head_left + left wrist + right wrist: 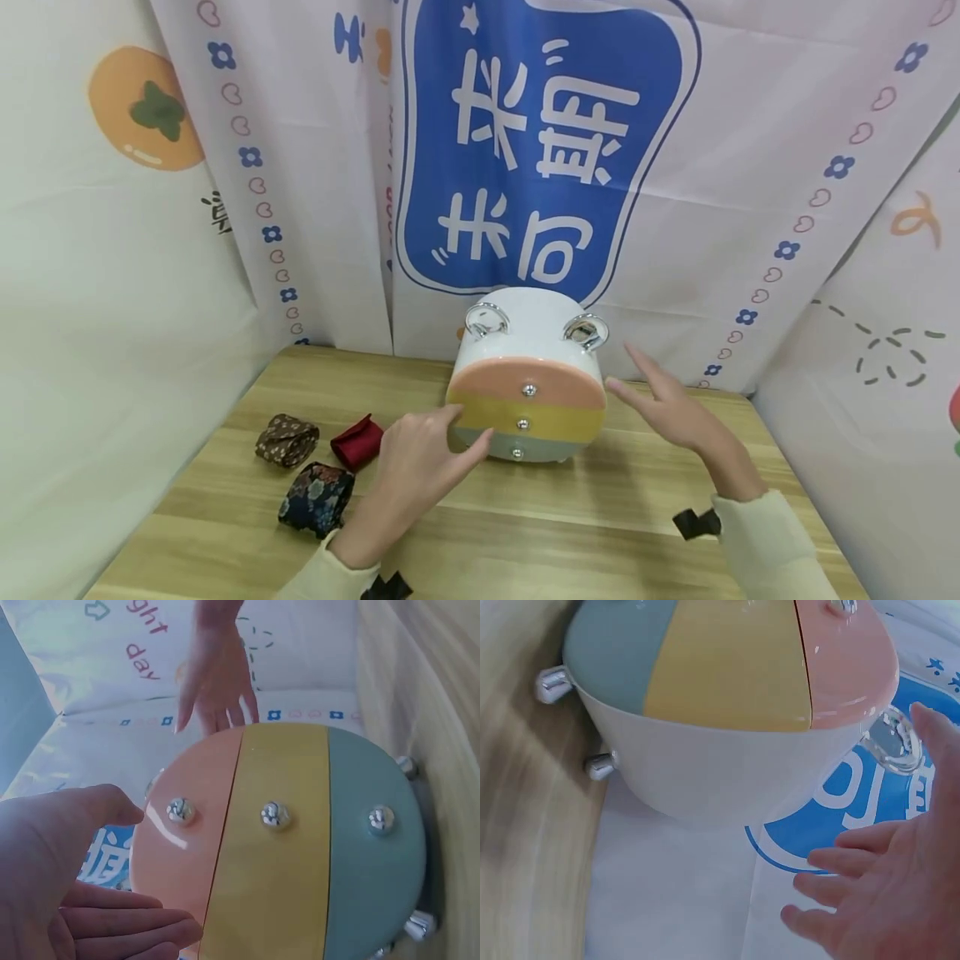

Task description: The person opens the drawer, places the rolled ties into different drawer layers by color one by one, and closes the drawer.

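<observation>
Since the pink, yellow and green three-drawer cabinet [527,375] stood toward the back of the worktop [540,533], knobs [522,424] facing the person, the left hand [420,454] and right hand [667,412], fingers spread, flanked it, presumably for two-sided control, while fabric rolls [317,500] lay aside at left.

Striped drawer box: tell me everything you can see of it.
The drawer box is rounded and glossy with a white body, perhaps plastic. Down its front run pink, yellow and grey-green bands, each with a round silver knob. Two shiny ear-like parts stand on top; short silver feet show underneath. The bands look flush, so it appears closed. It stands upright on the wood-grain table, before the printed backdrop. The left hand and right hand flank it; contact is unclear.
</observation>
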Tool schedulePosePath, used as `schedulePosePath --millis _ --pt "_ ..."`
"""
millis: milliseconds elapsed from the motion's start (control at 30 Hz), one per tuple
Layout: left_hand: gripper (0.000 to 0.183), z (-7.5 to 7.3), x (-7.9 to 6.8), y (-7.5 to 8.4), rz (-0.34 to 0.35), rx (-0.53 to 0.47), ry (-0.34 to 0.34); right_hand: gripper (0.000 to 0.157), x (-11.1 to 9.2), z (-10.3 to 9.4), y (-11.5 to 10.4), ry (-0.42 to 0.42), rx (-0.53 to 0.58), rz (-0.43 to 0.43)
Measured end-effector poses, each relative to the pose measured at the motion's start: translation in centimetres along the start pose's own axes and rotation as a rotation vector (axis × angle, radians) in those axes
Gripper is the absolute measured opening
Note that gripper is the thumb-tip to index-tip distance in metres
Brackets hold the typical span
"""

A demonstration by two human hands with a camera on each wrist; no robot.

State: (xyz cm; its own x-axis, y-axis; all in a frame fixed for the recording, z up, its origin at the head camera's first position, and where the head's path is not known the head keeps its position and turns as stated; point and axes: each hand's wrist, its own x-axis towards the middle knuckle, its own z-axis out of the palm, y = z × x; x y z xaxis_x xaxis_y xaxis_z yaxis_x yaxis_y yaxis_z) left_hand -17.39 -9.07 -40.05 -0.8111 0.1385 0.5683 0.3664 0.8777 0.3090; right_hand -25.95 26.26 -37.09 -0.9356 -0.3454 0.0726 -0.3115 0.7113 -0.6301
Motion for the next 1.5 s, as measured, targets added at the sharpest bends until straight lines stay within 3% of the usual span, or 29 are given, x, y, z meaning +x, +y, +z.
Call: schedulePosePath --millis 200,367,533,667,967,1200,1500 --pt "0.037 0.9 1.8 1.8 -0.017 -0.099 -0.014 0.082 3.5 -0.3 0.2 0.042 0.068 -0.069" --pt "0.034 2.0 3.1 2.8 -0.043 -0.151 -0.028 0.083 5.2 0.4 0.5 0.067 0.177 -0.084" --pt "0.032 3.1 3.9 3.3 -0.078 -0.165 -0.008 0.062 6.3 1.9 0.5 0.11 0.305 -0.131" --pt "0.029 4.1 4.2 3.4 -0.098 -0.146 0.016 0.042 6.7 3.2 0.6 0.142 0.368 -0.161" --pt "0.029 5.1 4.7 3.5 -0.068 -0.128 0.077 0.04 7.1 5.0 1.2 0.228 0.452 -0.19" --pt "0.033 5.3 5.3 4.0 -0.02 -0.106 0.093 0.045 7.1 5.2 1.5 0.272 0.494 -0.15" --pt "0.036 5.7 5.5 4.2 -0.029 -0.097 0.111 0.044 7.2 5.9 1.9 0.316 0.54 -0.188"
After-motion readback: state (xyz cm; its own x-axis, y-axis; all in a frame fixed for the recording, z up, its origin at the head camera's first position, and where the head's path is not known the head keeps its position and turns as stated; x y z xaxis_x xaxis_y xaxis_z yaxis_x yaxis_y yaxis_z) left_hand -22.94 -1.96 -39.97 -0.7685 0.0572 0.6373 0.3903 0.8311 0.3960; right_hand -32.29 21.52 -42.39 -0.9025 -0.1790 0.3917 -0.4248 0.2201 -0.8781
